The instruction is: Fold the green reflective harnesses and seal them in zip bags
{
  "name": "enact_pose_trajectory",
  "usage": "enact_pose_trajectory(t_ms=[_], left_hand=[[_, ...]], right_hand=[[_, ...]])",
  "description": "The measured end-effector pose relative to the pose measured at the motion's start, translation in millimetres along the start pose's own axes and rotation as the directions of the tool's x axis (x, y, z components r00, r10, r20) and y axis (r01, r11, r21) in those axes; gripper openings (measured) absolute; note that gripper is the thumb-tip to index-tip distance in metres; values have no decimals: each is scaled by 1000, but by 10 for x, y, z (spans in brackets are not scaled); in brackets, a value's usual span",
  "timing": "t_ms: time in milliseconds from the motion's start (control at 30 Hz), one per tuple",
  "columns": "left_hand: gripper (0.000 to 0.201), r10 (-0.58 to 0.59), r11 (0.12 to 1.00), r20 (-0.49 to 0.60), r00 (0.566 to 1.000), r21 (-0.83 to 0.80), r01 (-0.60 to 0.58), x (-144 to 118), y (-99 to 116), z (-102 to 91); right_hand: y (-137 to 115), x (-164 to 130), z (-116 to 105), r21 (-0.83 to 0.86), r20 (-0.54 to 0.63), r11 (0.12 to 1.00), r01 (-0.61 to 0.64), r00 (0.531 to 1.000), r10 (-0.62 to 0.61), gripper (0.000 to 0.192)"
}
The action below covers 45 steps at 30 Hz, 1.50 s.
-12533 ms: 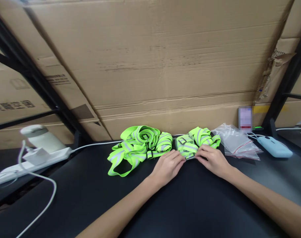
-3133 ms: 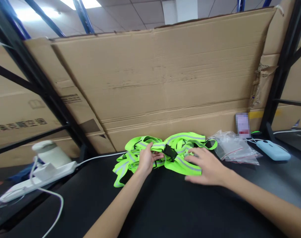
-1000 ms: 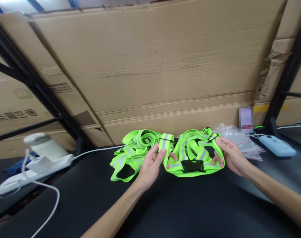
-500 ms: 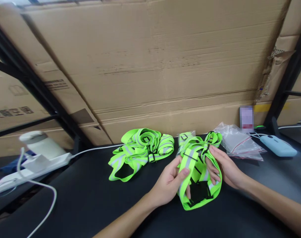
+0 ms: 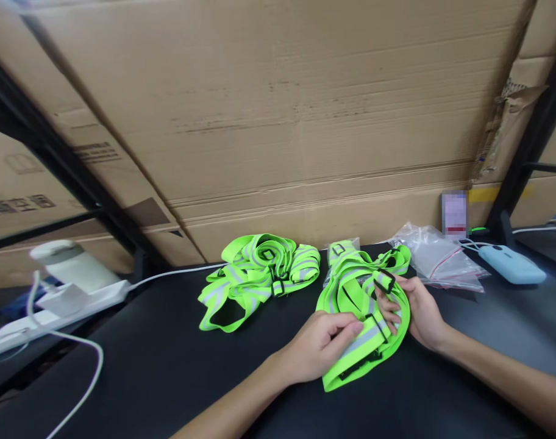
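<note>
I see a big cardboard sheet (image 5: 282, 116) standing at the back, w/ the black tabletop (image 5: 168, 378) in front. On it, center-right, lies the neon reflective strap vest (image 5: 351, 292). Left hand (image 5: 319, 344) pinches its near edge, fingers closed on the fabric. Right hand (image 5: 417, 311) grips the right side, thumb over a black buckle (image 5: 384, 281). Another vest pile (image 5: 255, 274) sits apart to the left; clear bags (image 5: 436, 259) to the right.

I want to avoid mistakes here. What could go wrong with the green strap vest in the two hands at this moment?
The reflective vest hangs in loose loops between the left hand and right hand, so a loop may slip out and tangle. Its black buckle could catch another strap. The loose vest pile lies close by, so straps might mix.
</note>
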<state>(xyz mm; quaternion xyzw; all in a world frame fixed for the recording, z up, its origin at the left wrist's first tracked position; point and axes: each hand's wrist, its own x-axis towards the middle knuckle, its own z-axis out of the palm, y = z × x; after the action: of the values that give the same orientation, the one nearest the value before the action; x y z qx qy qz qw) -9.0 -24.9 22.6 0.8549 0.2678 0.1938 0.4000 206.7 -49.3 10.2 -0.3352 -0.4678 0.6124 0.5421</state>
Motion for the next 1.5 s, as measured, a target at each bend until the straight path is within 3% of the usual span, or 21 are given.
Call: enact_pose_trajectory(t_ms=[67,133,267,367,500,600,700,833,933,1033,1133,1200,1267,1367,1500], left_hand=[[44,-12,998,56,998,64,8,-3,4,-9],[44,-40,997,97,994,72,34,0,0,-16],[48,-98,995,131,987,18,97,13,-29,-17],[39,-130,991,77,989,33,128,22,-49,-11],[34,-142,989,36,989,56,140,28,-60,-7],[34,-89,994,26,996,67,87,27,-57,-10],[29,15,993,13,1000,114,-17,25,-50,-10],[21,51,986,-10,999,158,-49,28,-55,-3],[21,12,993,-41,999,116,-7,26,-71,-13],[35,-9,1000,-171,985,-15,7,-3,-93,-61],[48,147,980,-275,950,-90,-177,-65,-97,-132],[47,324,945,-265,908,50,-322,-109,-71,-168],[44,445,883,-202,872,260,-390,-139,-25,-182],[28,490,806,-110,865,436,-401,-155,40,-180],[15,483,816,-132,865,427,-390,-167,76,-199]], right_hand=[[4,-5,-22,-26,-26,999,26,999,-27,17],[0,-13,-32,-87,-40,993,76,996,-80,20],[-41,-40,-17,-105,83,992,67,995,-58,22],[-63,-59,-11,-153,183,987,47,983,-19,23],[-58,-78,-24,-270,178,958,93,983,-45,22],[-53,-101,-7,-231,181,969,83,983,-41,25],[-57,-132,48,-187,268,982,6,962,45,29],[-38,-151,111,-281,362,960,-10,925,115,35],[12,-135,122,-315,387,948,-50,905,176,40],[55,-109,121,-308,381,949,-68,905,188,41],[72,-86,120,-312,356,949,-39,922,155,36],[80,-73,115,-297,335,954,-45,931,148,33],[96,-60,106,-278,323,960,-46,936,139,30],[131,-42,82,-285,323,958,-23,939,118,28],[149,-49,61,-343,299,939,13,949,97,33]])
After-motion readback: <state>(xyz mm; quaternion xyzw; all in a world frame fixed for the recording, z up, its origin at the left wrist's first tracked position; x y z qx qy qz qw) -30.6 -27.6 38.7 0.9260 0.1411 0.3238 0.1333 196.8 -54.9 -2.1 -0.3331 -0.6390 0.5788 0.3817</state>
